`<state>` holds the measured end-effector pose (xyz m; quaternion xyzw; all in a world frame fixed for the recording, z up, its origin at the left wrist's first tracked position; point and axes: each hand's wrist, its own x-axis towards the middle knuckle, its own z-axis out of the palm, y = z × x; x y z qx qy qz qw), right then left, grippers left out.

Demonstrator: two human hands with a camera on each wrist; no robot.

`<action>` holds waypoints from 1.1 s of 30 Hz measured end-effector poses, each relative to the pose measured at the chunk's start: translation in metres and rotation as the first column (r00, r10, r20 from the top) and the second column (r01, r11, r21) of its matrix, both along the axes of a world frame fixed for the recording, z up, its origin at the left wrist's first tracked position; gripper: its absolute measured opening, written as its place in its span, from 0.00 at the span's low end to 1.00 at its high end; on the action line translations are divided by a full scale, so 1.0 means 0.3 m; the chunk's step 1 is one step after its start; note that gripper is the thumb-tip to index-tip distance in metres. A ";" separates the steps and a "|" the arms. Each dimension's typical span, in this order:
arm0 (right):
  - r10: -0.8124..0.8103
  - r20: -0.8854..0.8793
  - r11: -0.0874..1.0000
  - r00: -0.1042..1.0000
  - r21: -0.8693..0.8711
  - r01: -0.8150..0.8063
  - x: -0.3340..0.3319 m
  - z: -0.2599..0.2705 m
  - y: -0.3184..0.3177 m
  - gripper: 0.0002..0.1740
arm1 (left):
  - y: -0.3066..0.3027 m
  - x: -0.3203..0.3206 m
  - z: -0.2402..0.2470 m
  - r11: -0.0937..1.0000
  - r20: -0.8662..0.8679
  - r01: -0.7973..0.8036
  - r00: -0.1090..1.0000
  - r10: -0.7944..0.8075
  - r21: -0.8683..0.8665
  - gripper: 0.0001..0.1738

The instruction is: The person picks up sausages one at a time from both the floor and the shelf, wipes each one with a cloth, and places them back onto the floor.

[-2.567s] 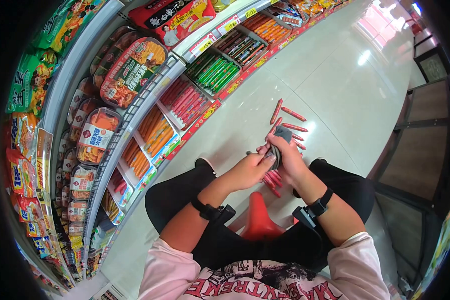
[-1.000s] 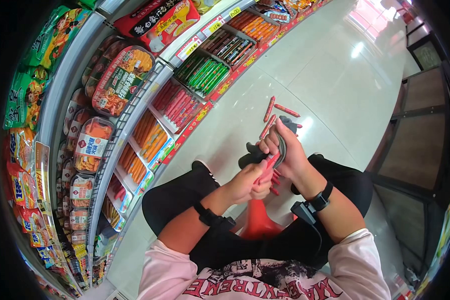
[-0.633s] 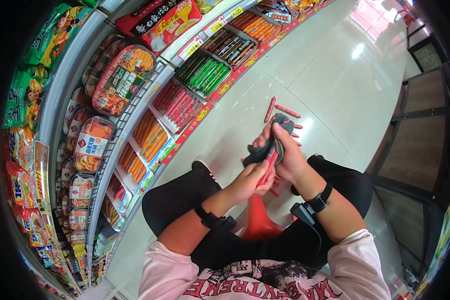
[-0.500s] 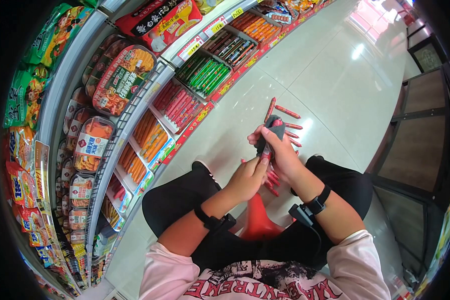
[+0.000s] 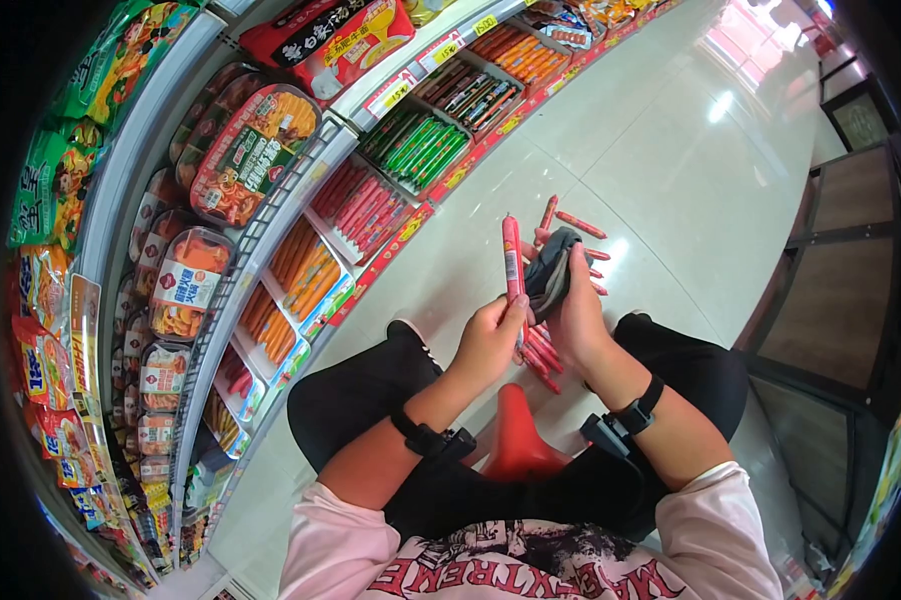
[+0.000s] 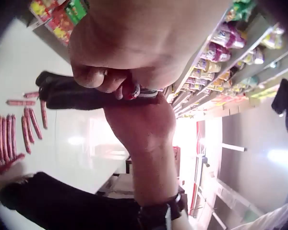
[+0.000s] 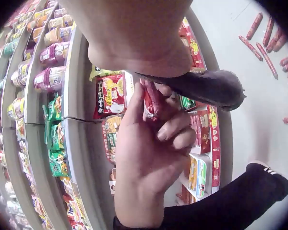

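My left hand (image 5: 490,335) pinches the lower part of a red-wrapped sausage stick (image 5: 513,255), which points away from me. Just to its right, my right hand (image 5: 582,312) grips a dark grey glove (image 5: 552,268), bunched, with a paler inner fold showing. The right wrist view has the sausage end (image 7: 151,103) between the left thumb and fingers, beside the glove (image 7: 211,88). Dark finger-like ends of the glove (image 6: 69,91) stick out in the left wrist view. More red sausages (image 5: 578,224) lie on the floor beyond the hands, with a bunch (image 5: 540,358) beneath them.
Left of me runs a store shelf with trays of pink sausages (image 5: 360,210), green sticks (image 5: 415,148) and orange sticks (image 5: 305,275). Packaged meals (image 5: 255,150) stand higher up. A red seat (image 5: 515,435) shows between my legs. Dark-framed panels (image 5: 830,285) line the right side.
Earlier the hands worked together, the sausage running through the folded glove. Now the left hand holds the sausage out of the glove to the left, and the glove stays in the right hand.
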<state>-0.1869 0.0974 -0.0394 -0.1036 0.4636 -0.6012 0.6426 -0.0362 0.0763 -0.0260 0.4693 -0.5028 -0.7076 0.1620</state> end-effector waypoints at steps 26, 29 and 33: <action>0.290 -0.957 0.779 -0.019 0.248 -0.575 -0.045 0.120 -0.005 0.21 | -0.155 0.096 0.025 0.860 0.127 -0.058 0.982 0.142 -0.507 0.31; 0.264 -0.963 0.798 -0.054 0.250 -0.548 -0.060 0.115 -0.024 0.20 | -0.215 0.147 0.022 0.846 0.163 -0.106 0.962 0.221 -0.523 0.31; 0.305 -0.938 0.817 -0.168 0.348 -0.461 -0.105 0.067 -0.026 0.17 | -0.320 0.252 0.013 0.811 0.095 -0.413 0.867 0.490 -0.415 0.31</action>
